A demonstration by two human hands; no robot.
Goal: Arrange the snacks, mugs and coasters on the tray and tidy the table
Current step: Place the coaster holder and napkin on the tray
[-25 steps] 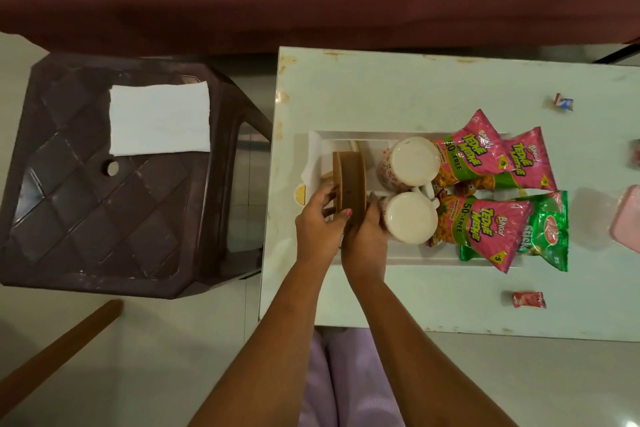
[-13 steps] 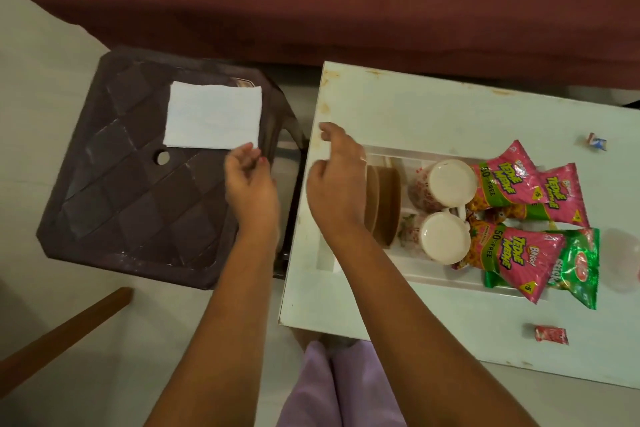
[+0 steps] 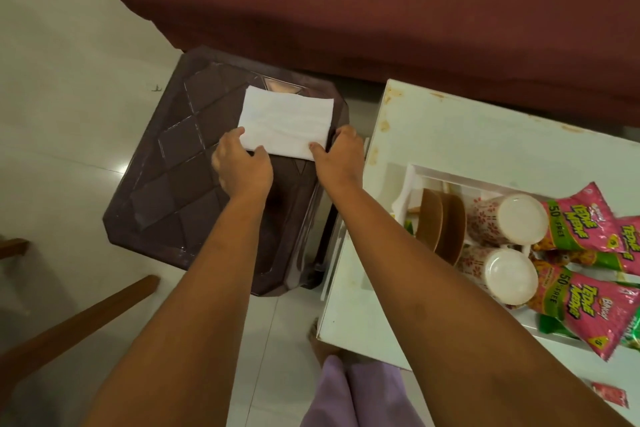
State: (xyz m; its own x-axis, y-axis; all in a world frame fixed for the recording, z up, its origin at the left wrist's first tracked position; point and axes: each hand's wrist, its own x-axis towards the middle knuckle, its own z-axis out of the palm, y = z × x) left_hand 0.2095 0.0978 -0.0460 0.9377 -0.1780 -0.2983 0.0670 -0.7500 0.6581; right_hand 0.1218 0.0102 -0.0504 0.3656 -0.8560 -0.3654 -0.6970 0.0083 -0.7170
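A folded white napkin (image 3: pixel 286 123) lies on the dark brown plastic stool (image 3: pixel 180 184). My left hand (image 3: pixel 240 165) pinches its near left corner, and my right hand (image 3: pixel 341 156) holds its near right corner. On the white table (image 3: pixel 460 135) the white tray (image 3: pixel 450 178) holds brown coasters (image 3: pixel 440 224) standing on edge, two floral mugs (image 3: pixel 507 225) lying on their sides, and pink and green snack packets (image 3: pixel 588 229). A small red sachet (image 3: pixel 611 397) lies on the table near its front edge.
A maroon sofa (image 3: pixel 381 10) runs along the back. A wooden bar (image 3: pixel 76 329) crosses the tiled floor at lower left. My purple-clad legs (image 3: pixel 349 392) are below the table's near edge.
Both hands left the coasters in the tray and moved left to the stool. They now grip the napkin's near corners. The view swung left.
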